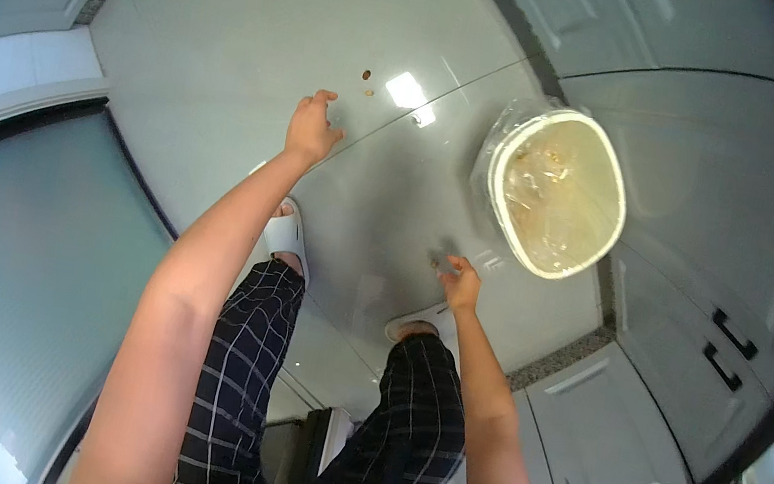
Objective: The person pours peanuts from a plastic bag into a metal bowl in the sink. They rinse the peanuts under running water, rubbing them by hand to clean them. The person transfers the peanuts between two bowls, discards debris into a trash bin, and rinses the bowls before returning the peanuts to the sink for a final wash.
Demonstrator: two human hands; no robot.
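My left hand (312,127) hangs over the glossy tiled floor with its fingers apart and nothing between them. Just beyond its fingertips lie a dark brown bit (366,75) and a smaller tan bit (369,93); what they are is too small to tell. My right hand (460,284) is lower in the view, above my right foot, its fingers bent and slightly apart. Close to those fingertips, a small brownish scrap (434,263) shows against the floor. A pale plastic waste bin (622,196), lined with a clear plastic bag (529,181), stands up and to the right of my right hand.
Grey cabinets (704,155) with black handles line the right side, above a granite plinth (562,357). A frosted glass panel (34,216) in a dark frame stands at left. My feet wear white slippers (284,235). Floor tiles (256,16) stretch ahead.
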